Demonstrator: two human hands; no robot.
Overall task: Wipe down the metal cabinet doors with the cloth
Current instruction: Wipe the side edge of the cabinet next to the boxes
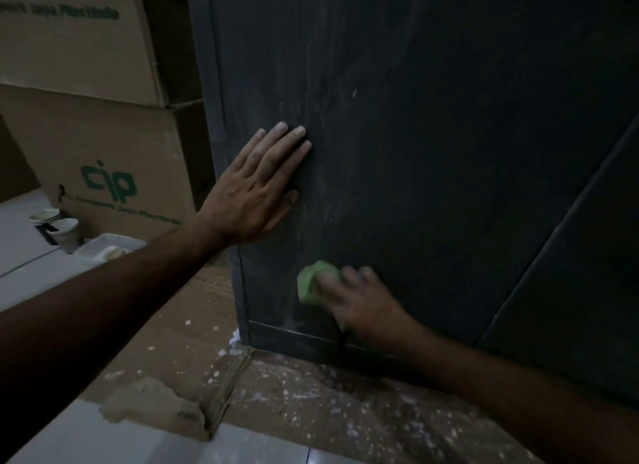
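Two hands are on the dark metal cabinet door point(432, 135). The left hand point(254, 194) lies flat against it near the door's left edge, its fingers point(276, 149) straight and held close together, the thumb apart below them, holding nothing. Below and to the right of those fingers, low on the door, the right hand point(363, 304) presses a crumpled green cloth point(313, 284) to the metal; its fingers are blurred, curled over the cloth, which bulges out to the left past the fingertips. The cloth sits just above the door's bottom edge. Pale dusty streaks mark the door above and between the two hands. A seam point(553, 221) runs diagonally well to the right of the right hand's fingers.

Left of the left hand stand stacked cardboard boxes point(103, 145) with green lettering. Below them, paper cups point(64, 230) and a white tray point(110, 246) sit beside the left forearm. Flattened cardboard point(179, 342), flecked with white, covers the floor beneath both arms.
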